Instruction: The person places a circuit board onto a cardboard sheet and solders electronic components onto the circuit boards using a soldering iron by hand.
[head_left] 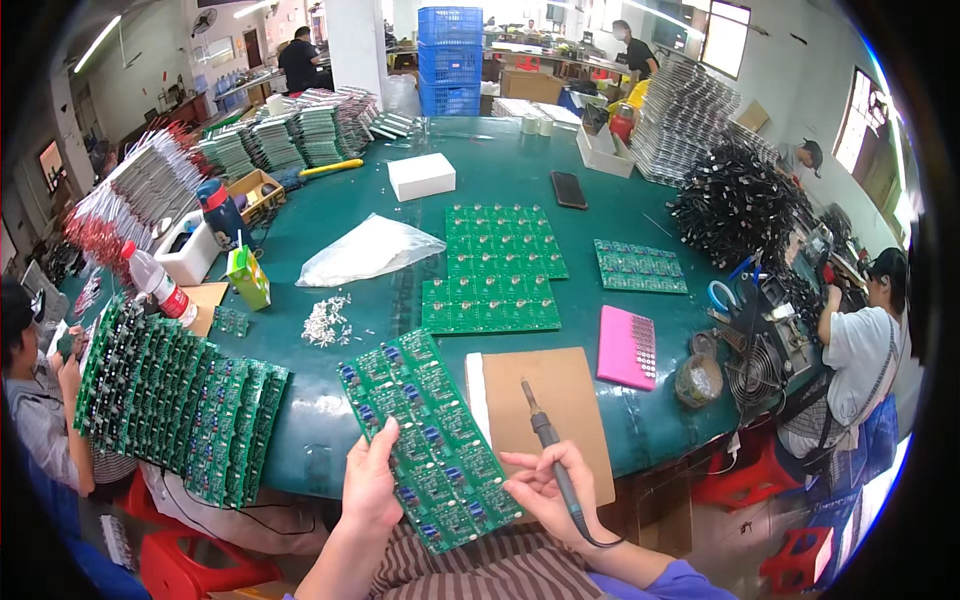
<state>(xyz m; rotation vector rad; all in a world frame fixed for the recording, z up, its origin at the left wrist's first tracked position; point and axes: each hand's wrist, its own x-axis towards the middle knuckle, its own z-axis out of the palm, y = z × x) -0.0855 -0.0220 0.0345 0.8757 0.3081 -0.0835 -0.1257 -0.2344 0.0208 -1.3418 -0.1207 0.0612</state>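
Observation:
My left hand point(371, 478) grips the left edge of a green circuit board panel point(432, 432), which is tilted above the table's near edge. Small blue and white parts sit in rows across its face. In my right hand point(562, 492) is a soldering iron point(547, 432), its dark handle between the fingers and its tip pointing up and away. The right fingertips are by the panel's right edge; whether they touch it I cannot tell. Beneath the iron lies a brown cardboard sheet point(572, 395) with a white strip along its left side.
More green panels point(500, 245) lie mid-table, beside loose white parts point(328, 320) and a plastic bag point(368, 250). Stacked boards point(180, 405) stand at left. A pink block point(626, 347), solder spool point(698, 380), small fan point(755, 370) and black cable pile point(740, 205) are right. People sit at both sides.

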